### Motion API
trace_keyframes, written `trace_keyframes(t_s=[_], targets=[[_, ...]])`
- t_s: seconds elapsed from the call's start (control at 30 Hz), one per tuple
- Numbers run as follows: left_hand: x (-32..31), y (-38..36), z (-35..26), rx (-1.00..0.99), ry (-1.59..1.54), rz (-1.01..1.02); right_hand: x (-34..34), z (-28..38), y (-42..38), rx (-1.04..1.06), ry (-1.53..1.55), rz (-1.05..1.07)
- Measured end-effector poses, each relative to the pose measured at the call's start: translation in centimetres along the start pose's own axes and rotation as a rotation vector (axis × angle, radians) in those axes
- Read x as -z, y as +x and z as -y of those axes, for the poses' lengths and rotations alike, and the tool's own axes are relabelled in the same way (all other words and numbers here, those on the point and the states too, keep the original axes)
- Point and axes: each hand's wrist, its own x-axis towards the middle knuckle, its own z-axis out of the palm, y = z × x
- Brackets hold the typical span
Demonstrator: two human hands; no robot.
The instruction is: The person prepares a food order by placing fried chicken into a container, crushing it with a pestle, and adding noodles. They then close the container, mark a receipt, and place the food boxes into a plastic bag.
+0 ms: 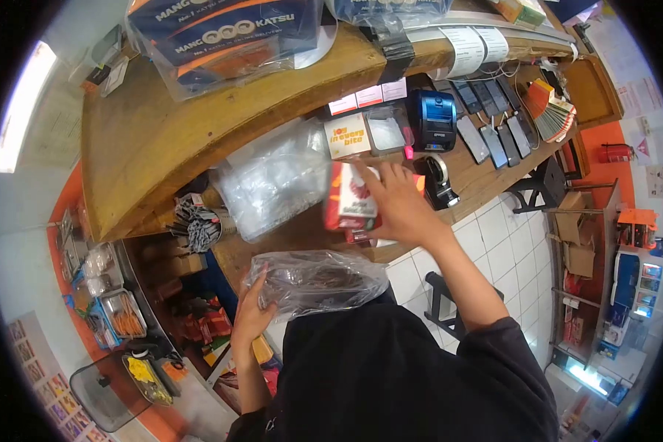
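My right hand (400,200) grips a red and white printed food box (352,195) from above, its fingers spread over the top and side. The box is slightly blurred and hangs over the wooden counter. Close to my body, my left hand (252,313) holds the left edge of a clear plastic bag (317,283). The bag's mouth is spread wide, and dark shapes show through its film. Beyond the box lies a stack of clear plastic bags (272,180) on the counter. Part of another red item (358,236) shows just under the held box.
A blue receipt printer (435,118), a tape dispenser (440,180) and several phones (493,121) occupy the counter's right side. Packed bags (236,37) stand on the raised wooden ledge (140,140). A container of wrapped cutlery (199,228) sits at left. Below right is a stool (443,302).
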Motion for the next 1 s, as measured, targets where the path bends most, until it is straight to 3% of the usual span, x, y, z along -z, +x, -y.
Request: trace_keyframes(t_s=[0.13,0.2,0.27,0.33,0.37,0.4,0.5,0.57,0.63,0.73,0.8,0.87,0.93,0.97,1.0], targets=[[-1.0,1.2,2.9,0.076,0.074,0.164,-2.2,7.8,-1.3,0.302,0.561,-0.111],[0.0,1.1,5.1,0.221,-0.204,0.288,-7.4,10.4,-2.2,0.371,0.814,0.007],[0.9,0.5,4.6,0.155,-0.293,0.300,-12.2,10.3,-2.9,0.294,0.608,0.154],[2.5,0.0,1.4,-0.131,-0.181,0.205,-16.9,9.7,-3.1,0.271,0.339,0.244],[2.5,-0.2,2.3,-0.143,-0.007,0.232,-19.2,9.3,-3.1,0.283,0.174,0.259],[1.9,-0.5,2.6,-0.118,-0.025,0.211,-21.2,9.2,-3.2,0.292,0.012,0.275],[-0.2,-0.8,1.4,-0.025,-0.063,0.174,-26.1,11.6,-2.2,0.306,-0.093,-0.029],[1.9,-2.7,0.1,0.014,-0.237,0.121,-28.9,12.6,-0.1,0.292,-0.144,0.035],[4.7,-4.5,-0.4,0.017,-0.177,-0.013,-29.5,13.3,1.6,0.269,-0.216,0.139],[5.4,-5.0,1.5,0.041,-0.232,-0.002,-28.0,13.5,0.3,0.238,-0.073,0.032],[5.0,-5.4,4.5,0.035,-0.013,0.032,-24.9,11.8,-1.0,0.293,-0.001,0.125],[4.6,-5.5,4.7,-0.044,0.187,0.142,-22.6,11.1,-0.4,0.316,0.026,0.326],[3.5,-5.0,1.5,0.000,0.128,0.091,-22.3,12.8,0.8,0.278,0.039,0.626],[3.1,-4.7,0.5,-0.024,0.124,0.034,-25.8,13.5,0.2,0.439,-0.210,0.395],[2.8,-4.6,-0.3,-0.050,0.121,-0.028,-26.6,13.7,0.4,0.463,-0.160,0.316]])
